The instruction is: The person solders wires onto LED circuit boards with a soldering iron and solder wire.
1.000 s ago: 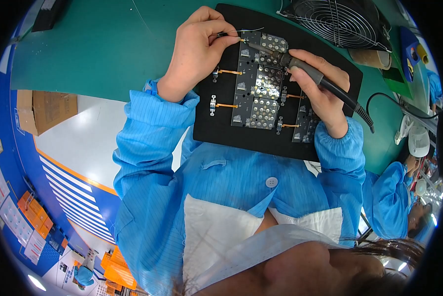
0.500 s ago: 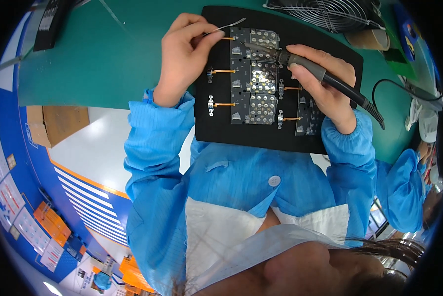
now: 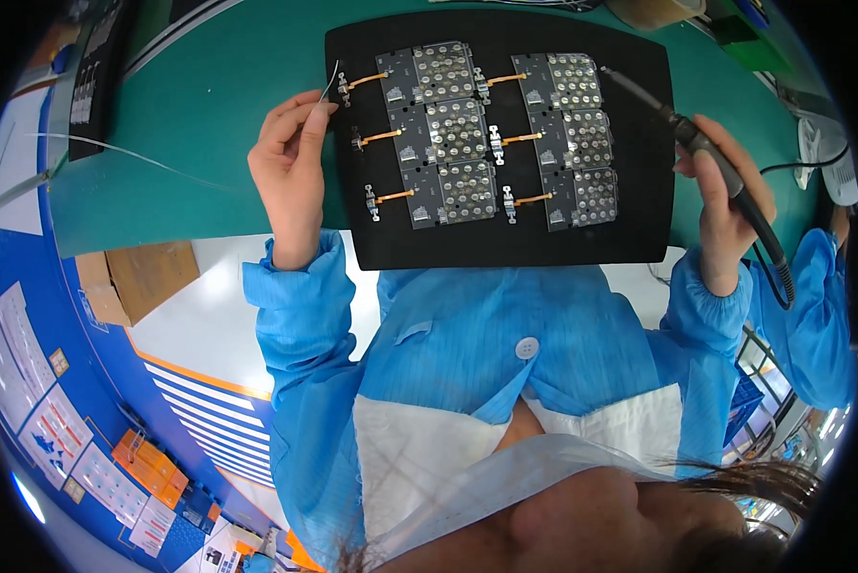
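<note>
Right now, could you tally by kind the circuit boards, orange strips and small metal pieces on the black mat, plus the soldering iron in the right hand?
Circuit boards, each section counted: 6
Orange strips: 6
Small metal pieces, at the strips' ends: 6
Soldering iron, in the right hand: 1
Total: 19

Blue smock (image 3: 467, 310), white collar (image 3: 414, 449), round button (image 3: 527, 348), long sleeves (image 3: 300, 298)

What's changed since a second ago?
The left hand moved left, away from the circuit boards; the right hand moved right, drawing the soldering iron back from them. Nothing was let go: the left still pinches a wire, the right grips the iron. The boards stay on the black mat.
</note>
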### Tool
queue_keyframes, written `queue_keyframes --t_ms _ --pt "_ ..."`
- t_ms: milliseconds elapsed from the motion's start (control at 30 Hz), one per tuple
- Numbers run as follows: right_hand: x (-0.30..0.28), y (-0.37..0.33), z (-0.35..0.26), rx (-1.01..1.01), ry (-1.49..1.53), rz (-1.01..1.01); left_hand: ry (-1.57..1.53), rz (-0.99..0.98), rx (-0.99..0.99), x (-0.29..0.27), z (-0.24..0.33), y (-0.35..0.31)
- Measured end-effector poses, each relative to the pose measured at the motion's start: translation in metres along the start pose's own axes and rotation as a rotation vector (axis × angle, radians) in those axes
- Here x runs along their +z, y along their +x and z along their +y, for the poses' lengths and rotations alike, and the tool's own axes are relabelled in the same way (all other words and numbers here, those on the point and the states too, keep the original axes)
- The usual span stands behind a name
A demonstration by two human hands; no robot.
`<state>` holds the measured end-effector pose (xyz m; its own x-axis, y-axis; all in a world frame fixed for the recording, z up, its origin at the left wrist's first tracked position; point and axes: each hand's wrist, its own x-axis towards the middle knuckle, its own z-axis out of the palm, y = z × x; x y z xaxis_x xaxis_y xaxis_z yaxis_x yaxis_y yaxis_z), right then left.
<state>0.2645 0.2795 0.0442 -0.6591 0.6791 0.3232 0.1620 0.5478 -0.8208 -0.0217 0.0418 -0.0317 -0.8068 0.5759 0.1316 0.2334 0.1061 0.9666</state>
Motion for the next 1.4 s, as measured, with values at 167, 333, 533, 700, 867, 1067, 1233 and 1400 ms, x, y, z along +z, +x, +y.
queue_keyframes --t_ms 167,333,533,700,867,1067,1233,1400 --pt "-0.014 0.002 0.022 -0.067 -0.006 0.189 -0.019 -0.029 0.003 0.000 0.004 -0.004" --pt "-0.010 0.037 0.043 -0.222 0.065 0.289 -0.017 -0.005 -0.025 0.001 0.001 -0.006" --pt "0.008 0.066 0.047 -0.332 -0.390 0.234 0.014 -0.014 0.055 0.000 0.008 -0.013" --pt "0.007 0.048 0.041 -0.342 -0.501 0.279 0.250 0.006 0.074 -0.011 0.016 -0.021" --pt "0.043 0.030 0.001 -0.495 -0.369 0.040 0.098 0.120 0.019 -0.011 0.013 -0.033" --pt "0.088 0.018 -0.028 -0.483 0.009 -0.337 0.383 0.060 0.312 -0.007 0.023 -0.034" --pt "0.116 0.015 -0.015 -0.479 0.032 -0.361 0.567 0.065 0.402 0.001 0.021 -0.036" --pt "0.118 0.014 -0.013 -0.459 0.011 -0.389 0.591 0.056 0.439 0.003 0.016 -0.038"
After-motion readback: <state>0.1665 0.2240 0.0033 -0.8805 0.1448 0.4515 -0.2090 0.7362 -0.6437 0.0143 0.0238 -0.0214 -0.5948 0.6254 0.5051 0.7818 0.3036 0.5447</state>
